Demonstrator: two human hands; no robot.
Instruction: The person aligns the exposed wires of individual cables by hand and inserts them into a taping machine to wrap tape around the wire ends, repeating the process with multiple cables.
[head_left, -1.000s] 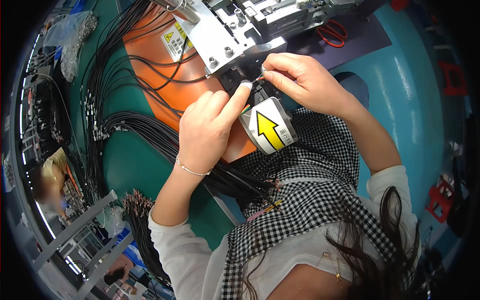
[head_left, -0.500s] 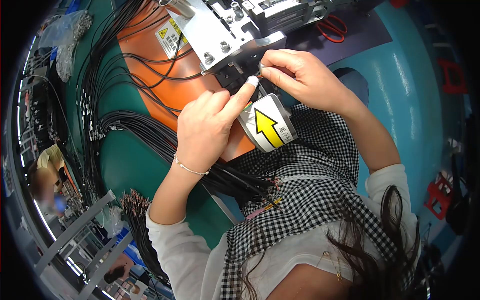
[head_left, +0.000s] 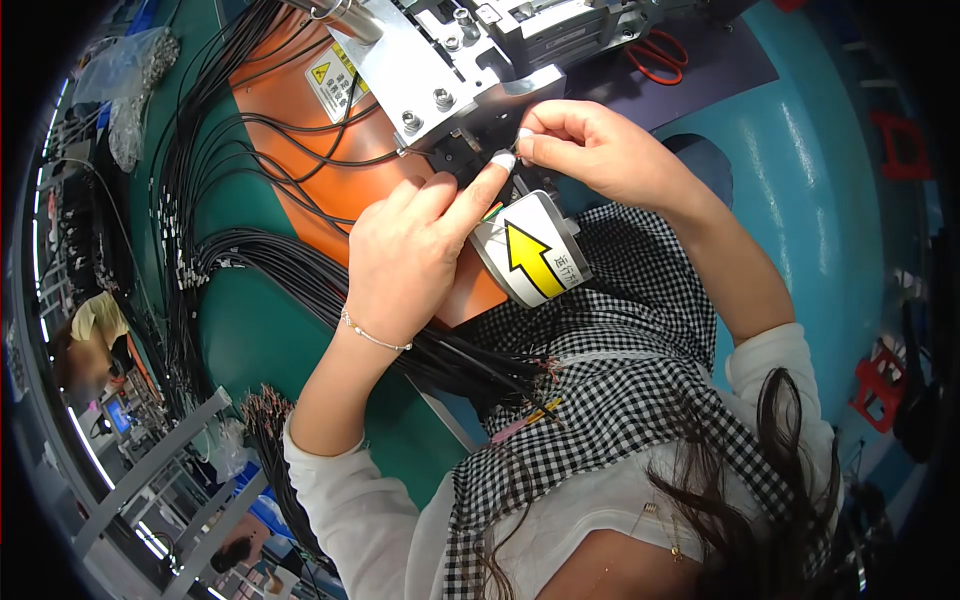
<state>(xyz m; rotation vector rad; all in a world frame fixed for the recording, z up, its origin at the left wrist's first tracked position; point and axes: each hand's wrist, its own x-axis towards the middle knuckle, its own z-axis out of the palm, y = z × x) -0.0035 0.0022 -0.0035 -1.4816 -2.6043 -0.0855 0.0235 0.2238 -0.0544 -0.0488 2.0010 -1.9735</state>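
Right hand [head_left: 605,152] is pinching fine coloured wires [head_left: 492,212] thumb-to-index near the steel plate [head_left: 405,72], their length slanting from beneath the left hand [head_left: 405,255], whose forefinger is extending, others curling, grip indeterminable.

Red-handled scissors [head_left: 660,62] on dark mat [head_left: 722,72]; red stool [head_left: 878,392] on blue floor [head_left: 785,180] (clear plastic bag [head_left: 122,72] upper left).

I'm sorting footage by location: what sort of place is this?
Probably a factory workshop, perhaps for cable assembly. The signs are long bundles of black cables on the bench, the bolted metal machine at the hands, and the warning label beside it.
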